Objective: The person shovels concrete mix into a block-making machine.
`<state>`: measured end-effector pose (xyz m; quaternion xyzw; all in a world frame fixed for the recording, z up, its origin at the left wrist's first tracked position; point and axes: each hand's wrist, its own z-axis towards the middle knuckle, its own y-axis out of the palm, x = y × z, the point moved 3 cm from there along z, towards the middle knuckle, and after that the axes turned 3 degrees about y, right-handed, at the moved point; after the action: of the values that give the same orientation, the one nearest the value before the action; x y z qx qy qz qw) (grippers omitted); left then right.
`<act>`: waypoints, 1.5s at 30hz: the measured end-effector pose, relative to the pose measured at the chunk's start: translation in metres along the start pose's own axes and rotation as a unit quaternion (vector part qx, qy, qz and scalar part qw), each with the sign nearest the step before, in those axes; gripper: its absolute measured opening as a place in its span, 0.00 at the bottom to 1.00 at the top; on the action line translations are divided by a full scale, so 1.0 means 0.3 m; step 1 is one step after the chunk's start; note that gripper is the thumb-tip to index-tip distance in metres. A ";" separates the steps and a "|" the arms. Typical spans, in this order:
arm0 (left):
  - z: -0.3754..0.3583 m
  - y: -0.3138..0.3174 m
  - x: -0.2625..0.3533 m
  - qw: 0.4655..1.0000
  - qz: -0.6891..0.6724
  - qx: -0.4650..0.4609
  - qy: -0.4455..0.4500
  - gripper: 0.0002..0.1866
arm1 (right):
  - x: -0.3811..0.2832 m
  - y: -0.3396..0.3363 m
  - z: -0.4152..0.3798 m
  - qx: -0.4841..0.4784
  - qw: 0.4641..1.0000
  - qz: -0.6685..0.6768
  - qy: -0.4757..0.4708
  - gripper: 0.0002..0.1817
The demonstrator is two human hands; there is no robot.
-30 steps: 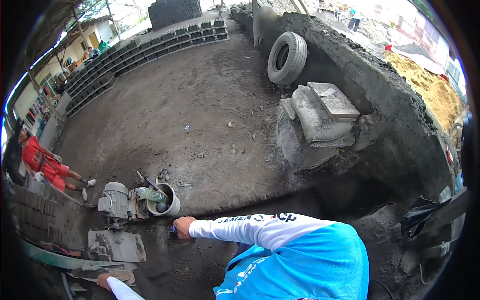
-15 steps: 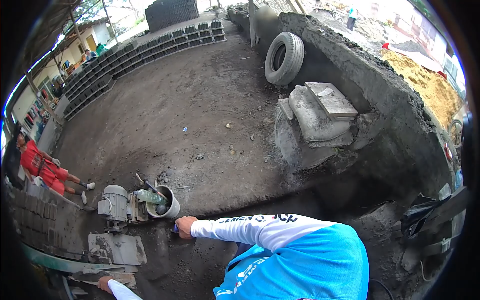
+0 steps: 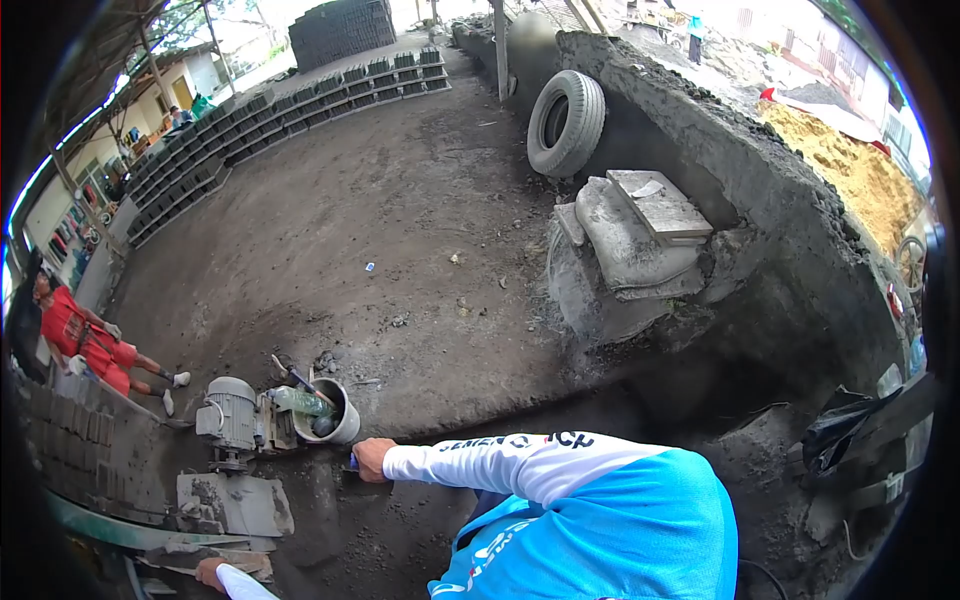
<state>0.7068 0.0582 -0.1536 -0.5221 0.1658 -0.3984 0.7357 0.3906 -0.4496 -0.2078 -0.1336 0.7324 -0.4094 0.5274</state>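
My right hand, at the end of a white sleeve, is closed around something small with a blue part showing at the fingers. Most of what it grips is hidden. Just beyond it stands a grey bucket holding a green-tinted plastic bottle and a tool handle. My left hand, low in the view, looks curled beside a rough, worn board; what its fingers hold is hidden. A grey electric motor sits next to the bucket, with a cement-crusted plate near it.
A person in red wearing gloves stands at the left by stacked dark blocks. Long rows of blocks line the yard. A tyre leans on the concrete wall, near a filled sack under boards.
The view has shifted very slightly. Both my hands stay in nearly the same places, with their grips looking the same.
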 end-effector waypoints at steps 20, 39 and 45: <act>0.073 0.095 -0.017 0.996 -0.052 -0.045 -0.059 0.28 | 0.002 0.007 -0.020 -0.006 1.000 -0.011 0.006 0.07; -0.061 -0.101 -0.001 0.994 -0.062 -0.088 -0.027 0.24 | -0.065 -0.030 -0.046 -0.092 0.995 -0.017 -0.027 0.11; -0.083 -0.152 0.000 0.987 -0.104 -0.115 -0.050 0.22 | -0.125 -0.023 -0.066 -0.080 0.995 -0.019 -0.058 0.10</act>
<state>0.6715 0.0361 -0.1224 -0.6370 0.1182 -0.4244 0.6325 0.3868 -0.4213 -0.1757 -0.2126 0.7281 -0.3507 0.5493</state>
